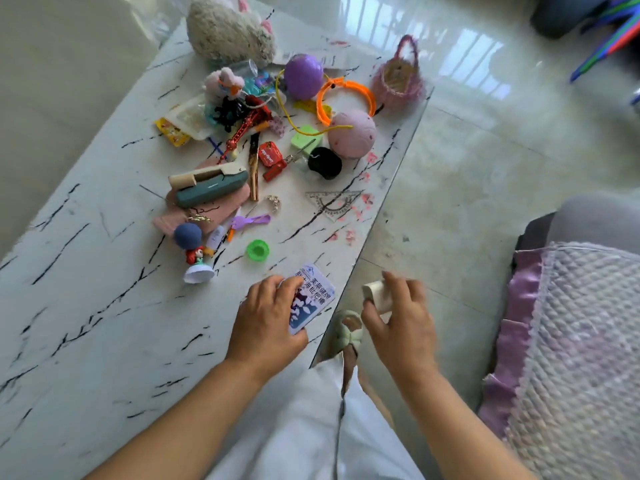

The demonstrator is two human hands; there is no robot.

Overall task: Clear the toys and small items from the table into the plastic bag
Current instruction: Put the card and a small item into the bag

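Left hand (pixel 268 315) curls over the printed packet (pixel 313 296) at the table's (pixel 86 306) near right edge, long axis running near-far. Right hand (pixel 401 317) pinches a small white block (pixel 375 294) off the edge. No bag visible.

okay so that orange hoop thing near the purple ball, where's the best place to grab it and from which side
Probably the orange hoop's right arc, from above. That stretch lies on bare table beside the pink knitted bag; the left side is crowded by the purple ball and yellow cord.
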